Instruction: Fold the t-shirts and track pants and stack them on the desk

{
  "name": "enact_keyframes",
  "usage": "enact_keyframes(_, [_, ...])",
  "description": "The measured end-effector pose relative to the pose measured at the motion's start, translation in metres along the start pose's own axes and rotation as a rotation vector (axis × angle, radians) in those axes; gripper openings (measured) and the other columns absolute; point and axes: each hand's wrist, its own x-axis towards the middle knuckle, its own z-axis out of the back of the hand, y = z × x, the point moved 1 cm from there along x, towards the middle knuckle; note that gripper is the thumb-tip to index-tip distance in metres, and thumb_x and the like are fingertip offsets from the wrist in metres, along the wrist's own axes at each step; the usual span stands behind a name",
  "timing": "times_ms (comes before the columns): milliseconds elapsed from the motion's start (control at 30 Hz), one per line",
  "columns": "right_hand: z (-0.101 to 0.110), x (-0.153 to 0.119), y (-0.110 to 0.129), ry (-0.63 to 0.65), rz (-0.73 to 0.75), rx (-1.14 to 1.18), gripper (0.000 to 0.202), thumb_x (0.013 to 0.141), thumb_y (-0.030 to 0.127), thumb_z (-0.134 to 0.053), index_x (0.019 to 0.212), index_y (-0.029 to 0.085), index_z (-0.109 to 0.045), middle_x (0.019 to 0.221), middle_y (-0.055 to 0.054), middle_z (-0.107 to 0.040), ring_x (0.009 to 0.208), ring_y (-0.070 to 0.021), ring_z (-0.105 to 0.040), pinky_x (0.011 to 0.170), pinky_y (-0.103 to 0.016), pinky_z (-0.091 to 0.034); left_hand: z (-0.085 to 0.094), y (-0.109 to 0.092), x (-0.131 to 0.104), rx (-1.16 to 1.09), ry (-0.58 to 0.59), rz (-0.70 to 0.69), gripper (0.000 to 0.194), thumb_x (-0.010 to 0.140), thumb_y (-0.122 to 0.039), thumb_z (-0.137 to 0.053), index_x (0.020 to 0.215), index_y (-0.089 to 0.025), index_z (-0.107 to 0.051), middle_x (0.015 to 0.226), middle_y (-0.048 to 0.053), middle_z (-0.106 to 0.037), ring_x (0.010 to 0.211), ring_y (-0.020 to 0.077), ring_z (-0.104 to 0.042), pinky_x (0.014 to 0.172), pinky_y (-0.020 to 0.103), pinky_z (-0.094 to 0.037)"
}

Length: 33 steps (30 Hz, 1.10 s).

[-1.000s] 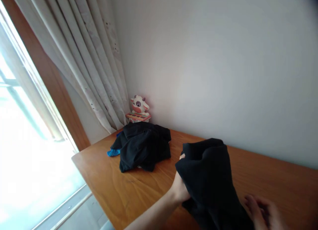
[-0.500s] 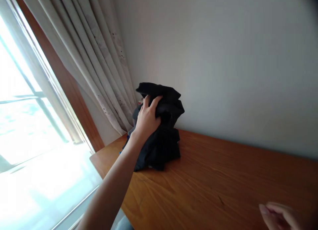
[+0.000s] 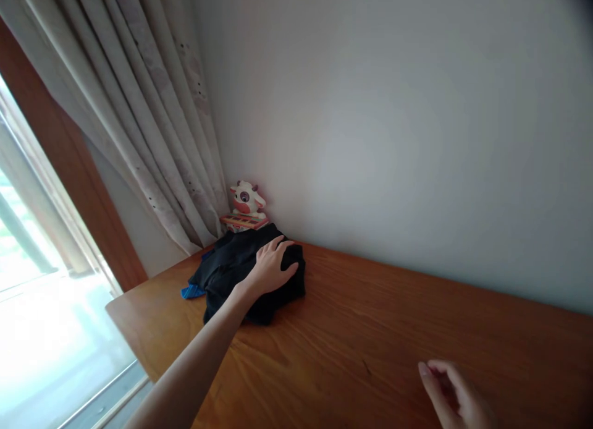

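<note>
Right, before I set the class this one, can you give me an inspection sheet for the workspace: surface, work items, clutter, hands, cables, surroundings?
Surface: wooden table, visible grain, a small dark mark toward the front.
Work items: black cloth, heaped near the far left corner; blue cloth showing at its left edge.
Clutter: cow toy behind the heap.
Hands: left hand on the black cloth, fingers spread; right hand toward the front right, fingers curled, nothing seen in it.
Cables: nothing seen.
Surroundings: wall behind; curtain and bright window at left.
</note>
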Motion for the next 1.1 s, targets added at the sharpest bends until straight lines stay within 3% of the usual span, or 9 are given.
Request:
enact_keyframes(100, [-0.003,0.013,-0.009,0.021,-0.017,-0.094,0.045,0.082,0.071,-0.051,0.076,0.028,-0.064,0.069,-0.007,-0.075,0.061,-0.0265,-0.073,0.055,-0.033,-0.057,-0.029,-0.054,-0.011,-0.249,0.028,-0.216,0.041,0.091,-0.035,-0.061,0.128,-0.019,-0.059,0.144,0.016,-0.053,0.136,0.0283,-0.051,0.117,0.047,-0.04])
enact_keyframes(200, [-0.006,0.023,-0.019,0.0,0.053,-0.313,0.036,0.087,0.059,-0.045,0.075,0.029,-0.059,0.065,-0.004,-0.073,0.054,-0.0264,-0.07,0.046,-0.032,-0.045,-0.087,-0.092,-0.043,-0.351,0.102,-0.218,0.05,0.091,-0.034,-0.061,0.137,-0.015,-0.053,0.148,0.02,-0.05,0.141,0.0304,-0.046,0.116,0.049,-0.041])
enact_keyframes(300, [-0.006,0.025,-0.024,0.063,0.144,-0.474,0.03,0.092,0.048,-0.042,0.074,0.029,-0.055,0.065,-0.002,-0.072,0.054,-0.0248,-0.069,0.046,-0.029,-0.034,-0.133,-0.109,-0.074,-0.303,0.261,-0.264,0.054,0.09,-0.037,-0.064,0.141,-0.021,-0.053,0.157,0.018,-0.044,0.143,0.0351,-0.044,0.117,0.057,-0.038])
enact_keyframes(367, [-0.005,0.023,-0.025,0.099,0.156,-0.516,0.035,0.096,0.047,-0.04,0.069,0.028,-0.052,0.061,-0.001,-0.069,0.052,-0.0232,-0.067,0.048,-0.029,-0.031,-0.147,-0.111,-0.082,-0.252,0.322,-0.299,0.048,0.092,-0.038,-0.062,0.137,-0.023,-0.059,0.154,0.015,-0.05,0.142,0.0357,-0.046,0.119,0.059,-0.035])
enact_keyframes(500, [0.0,0.019,-0.023,0.116,0.122,-0.56,0.042,0.097,0.048,-0.039,0.061,0.026,-0.041,0.05,0.001,-0.058,0.045,-0.0186,-0.057,0.049,-0.028,-0.024,-0.149,-0.106,-0.08,-0.205,0.33,-0.34,0.045,0.097,-0.04,-0.055,0.137,-0.022,-0.062,0.153,0.014,-0.052,0.143,0.0333,-0.046,0.121,0.056,-0.034])
enact_keyframes(667, [0.005,0.019,-0.02,0.141,0.189,-0.621,0.038,0.096,0.04,-0.043,0.062,0.026,-0.033,0.051,0.003,-0.049,0.044,-0.0142,-0.046,0.051,-0.029,-0.019,-0.149,-0.106,-0.076,-0.135,0.364,-0.369,0.046,0.1,-0.042,-0.05,0.139,-0.02,-0.06,0.154,0.014,-0.05,0.145,0.0313,-0.044,0.122,0.054,-0.033])
enact_keyframes(800, [0.013,0.021,-0.02,0.032,0.263,-0.698,0.034,0.097,0.035,-0.044,0.065,0.027,-0.034,0.056,0.002,-0.049,0.053,-0.0165,-0.048,0.055,-0.03,-0.027,-0.151,-0.107,-0.075,-0.119,0.383,-0.36,0.046,0.101,-0.042,-0.049,0.14,-0.02,-0.059,0.155,0.014,-0.05,0.145,0.0309,-0.044,0.122,0.054,-0.033])
enact_keyframes(1000, [0.017,0.022,-0.022,-0.025,0.351,-0.63,0.012,0.095,0.034,-0.05,0.093,0.023,-0.056,0.089,-0.009,-0.068,0.085,-0.0264,-0.064,0.079,-0.039,-0.048,-0.148,-0.109,-0.075,-0.123,0.375,-0.353,0.045,0.1,-0.042,-0.05,0.139,-0.021,-0.06,0.154,0.014,-0.051,0.144,0.0304,-0.046,0.121,0.052,-0.034])
enact_keyframes(1100, [0.011,0.019,-0.03,0.02,0.365,-0.558,0.029,0.096,0.036,-0.051,0.118,0.019,-0.059,0.121,-0.016,-0.069,0.114,-0.0311,-0.064,0.098,-0.048,-0.049,-0.15,-0.108,-0.075,-0.119,0.376,-0.352,0.046,0.1,-0.042,-0.051,0.139,-0.019,-0.06,0.154,0.014,-0.051,0.144,0.0312,-0.045,0.122,0.052,-0.033])
